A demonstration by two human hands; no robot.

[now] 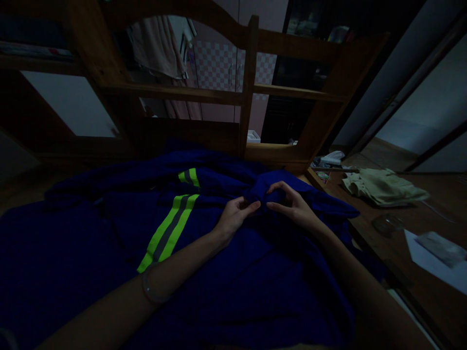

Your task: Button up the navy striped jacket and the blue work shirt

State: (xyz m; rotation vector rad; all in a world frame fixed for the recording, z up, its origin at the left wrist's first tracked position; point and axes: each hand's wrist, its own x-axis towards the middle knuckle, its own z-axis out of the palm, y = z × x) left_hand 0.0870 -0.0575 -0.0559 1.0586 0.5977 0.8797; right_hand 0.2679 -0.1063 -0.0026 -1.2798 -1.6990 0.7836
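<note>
A dark blue work jacket (219, 282) with lime-green and grey reflective bands (170, 233) lies spread out in front of me. My left hand (233, 216) pinches a bunched bit of its cloth, thumb on top. Close by on the right, my right hand (292, 206) curls its thumb and index finger around the same bunched fold, with blue cloth showing between them. Its other fingers are mostly hidden. Whatever small detail sits between the fingertips is too dark to make out. A thin bracelet (148, 287) circles my left wrist.
A wooden frame with rails (250, 87) rises behind the jacket. On the brown surface to the right lie a folded pale green cloth (383, 187), a glass jar (387, 223) and a white sheet (434, 262) with a clear packet on it. Clothes (158, 46) hang beyond the frame.
</note>
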